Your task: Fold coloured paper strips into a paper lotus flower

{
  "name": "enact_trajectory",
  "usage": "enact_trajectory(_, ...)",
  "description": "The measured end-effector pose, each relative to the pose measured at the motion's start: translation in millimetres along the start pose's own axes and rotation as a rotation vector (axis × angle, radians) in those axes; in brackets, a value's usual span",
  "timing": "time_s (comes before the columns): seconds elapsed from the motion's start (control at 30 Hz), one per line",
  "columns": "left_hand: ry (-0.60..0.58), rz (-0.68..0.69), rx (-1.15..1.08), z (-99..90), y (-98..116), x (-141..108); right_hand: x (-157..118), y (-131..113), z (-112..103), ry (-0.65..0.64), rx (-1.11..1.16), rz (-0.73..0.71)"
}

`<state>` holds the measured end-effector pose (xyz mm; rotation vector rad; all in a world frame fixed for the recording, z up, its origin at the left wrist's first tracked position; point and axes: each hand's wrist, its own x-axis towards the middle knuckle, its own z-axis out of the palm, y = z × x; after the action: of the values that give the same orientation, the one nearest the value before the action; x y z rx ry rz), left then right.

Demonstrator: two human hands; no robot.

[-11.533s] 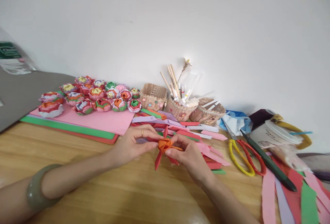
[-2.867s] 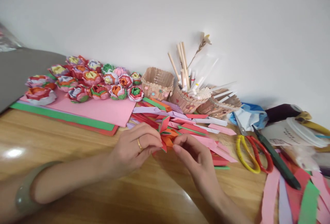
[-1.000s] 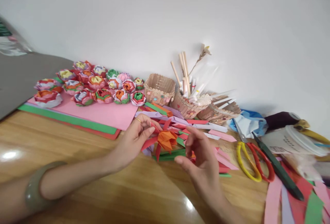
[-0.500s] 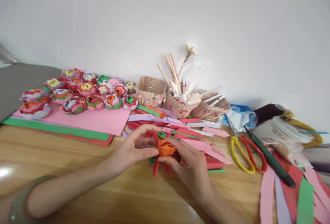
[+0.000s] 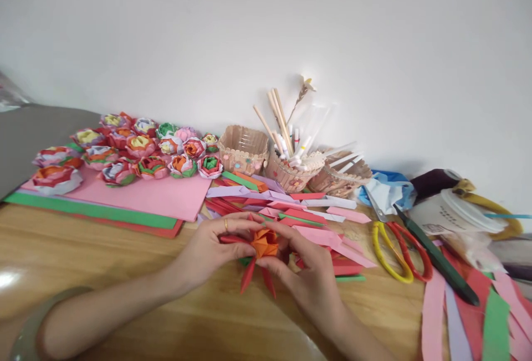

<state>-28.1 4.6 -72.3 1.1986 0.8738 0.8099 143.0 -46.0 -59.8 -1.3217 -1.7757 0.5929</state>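
Observation:
A folded paper flower [image 5: 265,243] with an orange centre and red pointed petals is held between both hands above the wooden table [image 5: 199,316]. My left hand [image 5: 218,242] pinches it from the left, thumb at the orange centre and fingers behind a red petal. From the right, my right hand [image 5: 305,264] grips it with thumb in front and index finger along the top. Two red petals point down toward the table. Behind the hands lies a heap of folded paper strips [image 5: 307,217] in pink, red, purple, white and green.
Finished paper flowers [image 5: 152,167] stand on stacked coloured sheets [image 5: 178,195] at the left. Three stick baskets [image 5: 245,156] line the wall. Scissors [image 5: 393,250], a dark green cutter [image 5: 440,261], a white tub [image 5: 457,214] and loose strips [image 5: 432,316] lie at the right.
The orange centre has tilted, so its opening shows more. The red petals have turned, and one now points left under my left fingers. My left fingers have closed in around the flower's back.

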Motion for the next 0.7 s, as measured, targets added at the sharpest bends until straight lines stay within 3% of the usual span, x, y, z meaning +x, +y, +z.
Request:
enact_trajectory(0.17, -0.025, 0.075, 0.026, 1.4, -4.1, -0.8, -4.4, -3.4, 2.6, 0.028, -0.109, -0.151)
enact_trajectory(0.37, -0.075, 0.223, 0.033, 2.0, -9.1, -4.4, -9.4, -2.1, 3.0, 0.048, -0.186, -0.226)
enact_trajectory(0.53, -0.166, 0.331, 0.067, 2.0, -6.6, -4.5, -5.1, -5.6, 0.2, 0.069, -0.107, -0.189)
enact_trajectory(0.7, -0.243, 0.327, 0.020, 0.3, -5.5, -4.5, -1.2, -5.8, -1.4, 0.071, -0.014, -0.162)
